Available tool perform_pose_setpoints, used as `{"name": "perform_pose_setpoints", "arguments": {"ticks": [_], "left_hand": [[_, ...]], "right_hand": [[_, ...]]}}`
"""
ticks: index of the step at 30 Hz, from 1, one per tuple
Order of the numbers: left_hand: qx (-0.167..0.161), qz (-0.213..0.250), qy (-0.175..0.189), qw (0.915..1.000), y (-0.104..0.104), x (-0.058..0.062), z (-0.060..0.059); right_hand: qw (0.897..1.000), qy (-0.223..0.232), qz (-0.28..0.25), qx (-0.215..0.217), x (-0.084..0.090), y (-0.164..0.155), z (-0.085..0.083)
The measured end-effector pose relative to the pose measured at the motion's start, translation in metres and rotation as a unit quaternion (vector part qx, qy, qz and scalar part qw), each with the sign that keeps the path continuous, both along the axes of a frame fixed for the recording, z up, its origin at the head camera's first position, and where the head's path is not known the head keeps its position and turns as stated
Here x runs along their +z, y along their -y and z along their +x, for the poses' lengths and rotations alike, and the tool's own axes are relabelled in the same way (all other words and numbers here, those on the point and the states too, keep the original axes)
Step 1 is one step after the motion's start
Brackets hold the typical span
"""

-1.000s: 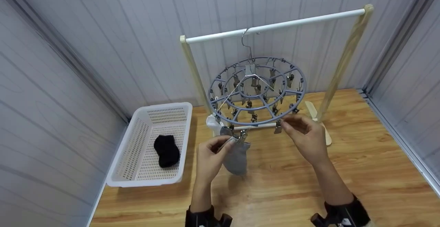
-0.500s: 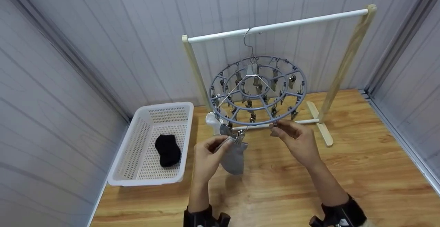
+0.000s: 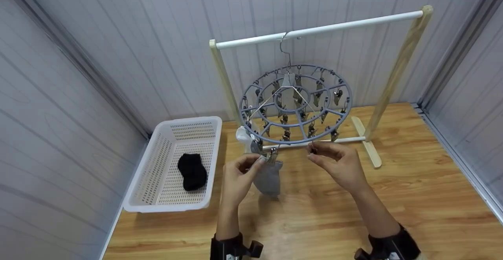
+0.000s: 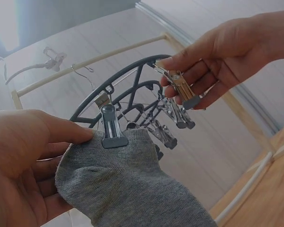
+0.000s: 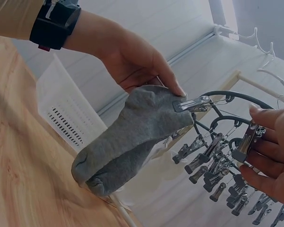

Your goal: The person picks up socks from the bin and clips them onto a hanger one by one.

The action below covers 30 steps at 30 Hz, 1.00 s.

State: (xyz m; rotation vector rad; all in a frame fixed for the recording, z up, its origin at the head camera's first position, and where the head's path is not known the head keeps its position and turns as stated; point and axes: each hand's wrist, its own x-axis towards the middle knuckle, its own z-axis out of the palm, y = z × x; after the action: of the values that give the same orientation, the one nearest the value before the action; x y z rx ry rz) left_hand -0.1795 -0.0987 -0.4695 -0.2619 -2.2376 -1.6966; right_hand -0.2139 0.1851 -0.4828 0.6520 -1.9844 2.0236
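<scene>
My left hand [image 3: 239, 177] pinches the cuff of a pair of grey socks [image 5: 128, 132], which hang toes down. A metal clip [image 4: 112, 127] on the front of the round clip hanger [image 3: 289, 142] bites that cuff, close by my left fingertips. To the right, my right hand [image 3: 342, 165] grips another hanger clip [image 4: 182, 90] between thumb and fingers; its jaws look closed with no cloth in them. A white sock [image 3: 242, 134] hangs at the hanger's left edge, partly behind the grey pair.
The hanger hooks over the white rail [image 3: 334, 28] of a stand with wooden posts [image 3: 397, 71]. Several bare clips dangle from its rings. Left of the stand, a white basket [image 3: 165, 209] holds black socks [image 3: 192, 172]. Panelled walls enclose the wooden table.
My right hand has shifted left and slightly down, bringing its clip nearer the grey socks. The hanger has turned slightly. My left hand stays at the cuff.
</scene>
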Motion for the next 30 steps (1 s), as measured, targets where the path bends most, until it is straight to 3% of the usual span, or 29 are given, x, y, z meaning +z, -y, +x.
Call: {"name": "perform_pose_setpoints", "arguments": {"ticks": [16, 30], "left_hand": [[0.004, 0.005, 0.012, 0.9999, 0.0016, -0.0083, -0.0067], [0.003, 0.008, 0.025, 0.9996, 0.0008, -0.0073, -0.0058]], "right_hand": [[0.998, -0.057, 0.028, 0.025, 0.0019, 0.0015, 0.0019], [0.997, -0.062, 0.036, 0.025, 0.0032, 0.0029, 0.0030]]}}
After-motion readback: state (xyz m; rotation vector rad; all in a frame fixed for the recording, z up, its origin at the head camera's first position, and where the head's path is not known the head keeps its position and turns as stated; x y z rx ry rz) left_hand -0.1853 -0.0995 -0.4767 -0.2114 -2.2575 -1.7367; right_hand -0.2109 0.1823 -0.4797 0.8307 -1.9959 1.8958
